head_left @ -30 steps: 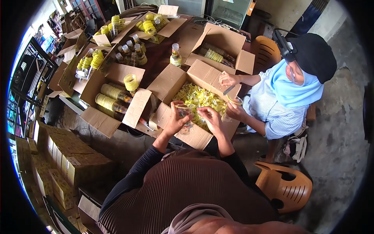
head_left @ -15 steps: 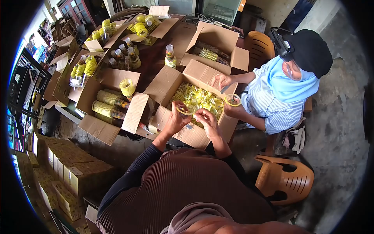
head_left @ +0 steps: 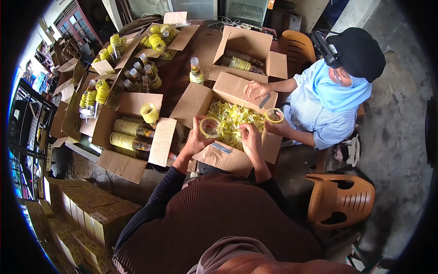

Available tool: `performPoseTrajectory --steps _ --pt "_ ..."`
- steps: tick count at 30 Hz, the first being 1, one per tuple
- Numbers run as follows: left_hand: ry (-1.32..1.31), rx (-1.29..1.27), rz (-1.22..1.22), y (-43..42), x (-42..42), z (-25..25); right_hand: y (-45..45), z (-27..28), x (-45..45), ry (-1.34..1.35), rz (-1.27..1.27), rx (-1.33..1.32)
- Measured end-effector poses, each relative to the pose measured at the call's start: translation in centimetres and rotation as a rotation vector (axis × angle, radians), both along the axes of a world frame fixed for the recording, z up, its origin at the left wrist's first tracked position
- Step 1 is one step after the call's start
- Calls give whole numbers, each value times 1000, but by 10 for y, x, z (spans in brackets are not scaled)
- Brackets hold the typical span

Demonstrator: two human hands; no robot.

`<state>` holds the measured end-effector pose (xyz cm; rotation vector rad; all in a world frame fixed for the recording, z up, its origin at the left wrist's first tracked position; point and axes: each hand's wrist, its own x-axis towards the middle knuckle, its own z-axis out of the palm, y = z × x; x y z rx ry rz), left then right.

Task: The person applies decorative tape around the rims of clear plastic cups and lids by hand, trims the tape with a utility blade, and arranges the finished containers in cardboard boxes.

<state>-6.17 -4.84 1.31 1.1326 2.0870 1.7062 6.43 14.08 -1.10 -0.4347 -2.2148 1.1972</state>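
Note:
My left hand (head_left: 196,139) grips a clear plastic cup with a yellow rim (head_left: 210,127), its mouth turned up toward me. To the right of it, my right hand (head_left: 249,138) is closed, with thumb and fingertips pressed together over the scrap box; what they hold is too small to name. Below both hands' level lies the open cardboard box (head_left: 193,105), filled with yellow and clear plastic strips (head_left: 233,118). A grey blade (head_left: 221,147) rests on its near flap, between my hands.
A co-worker (head_left: 322,98) at the right holds another yellow-rimmed cup (head_left: 274,115) and a blade (head_left: 264,101). Boxes of stacked cups (head_left: 125,140) stand at left and back (head_left: 240,63). An orange chair (head_left: 343,201) is at lower right; cartons (head_left: 93,214) are at lower left.
My left hand has tilted the cup so its mouth faces me. My right hand has moved away from the cup, to the right. The whole view has shifted slightly.

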Motion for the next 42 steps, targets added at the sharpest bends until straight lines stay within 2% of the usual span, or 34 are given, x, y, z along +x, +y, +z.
performPoseTrajectory --steps 2,3,4,6,8,10,12,14,16,19,20,24,26,30,33,36,38,40,42 --pt "-14 -10 -46 -2 0 4 4 -6 -1 84 -159 306" --pt "-27 -23 -86 -3 0 6 2 6 1 95 -86 195" --pt "-25 -25 -88 -3 0 6 -1 12 1 97 -89 193" --pt "-55 3 -144 -2 3 7 -9 20 1 66 80 -111" --pt "-79 10 -163 0 4 8 -11 19 -1 36 96 -124" --pt "-108 16 -177 2 8 14 -10 6 -2 3 107 25" --pt "-453 160 -220 3 12 20 -8 -18 1 -7 117 46" --pt "-445 176 -217 4 16 25 -8 -38 2 49 103 362" --pt "-632 264 -222 4 21 29 -12 -46 7 -41 157 304" --pt "-706 322 -195 7 27 27 -21 -55 7 -334 228 338" --pt "-748 351 -185 8 29 25 -20 -57 8 -328 235 337" --pt "-633 275 -119 9 35 7 -11 -83 7 -357 311 276" --pt "-624 299 -55 9 45 6 -5 -96 7 -346 333 129" --pt "-660 249 121 1 64 -8 7 -85 15 -451 324 129" --pt "-672 288 154 1 79 -18 21 -83 24 -390 275 3" --pt "-673 302 172 3 93 -23 29 -76 35 -296 271 20" --pt "-488 235 216 4 99 -29 30 -66 42 -303 273 -1" --pt "-508 234 235 9 107 -27 29 -57 49 -157 240 -78" --pt "-460 256 279 16 113 -28 31 -61 51 -203 260 -152"
